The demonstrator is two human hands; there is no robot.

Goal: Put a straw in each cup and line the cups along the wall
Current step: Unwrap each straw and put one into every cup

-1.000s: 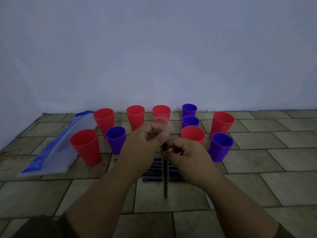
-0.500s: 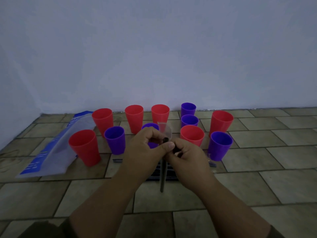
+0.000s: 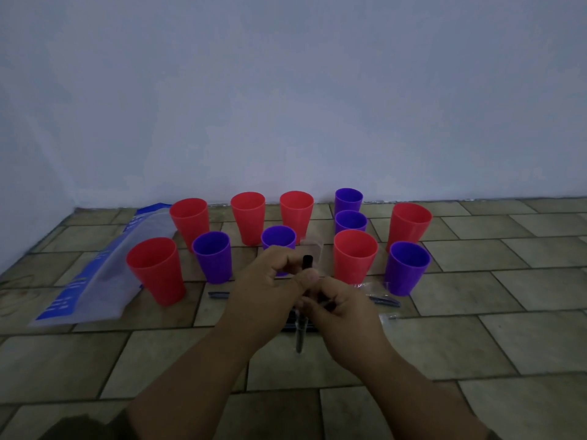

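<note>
Several red and purple cups stand on the tiled floor before the wall, among them a red cup (image 3: pixel 155 271) front left, a purple cup (image 3: pixel 212 257), a red cup (image 3: pixel 355 255) and a purple cup (image 3: pixel 407 268) at the right. None holds a straw. My left hand (image 3: pixel 270 281) pinches the top of a black straw (image 3: pixel 306 261) that stands upright. My right hand (image 3: pixel 340 308) grips its clear wrapper (image 3: pixel 299 336) lower down. More wrapped straws (image 3: pixel 382 300) lie on the floor under and beside my hands.
A clear plastic bag with blue print (image 3: pixel 104 271) lies at the left, near the corner. The pale wall (image 3: pixel 286 106) runs along the back. Bare tiles (image 3: pixel 492 312) extend to the right and towards me.
The straw's black tip has come out above my left thumb as the wrapper slid down. My hands dropped slightly, uncovering a purple cup behind them.
</note>
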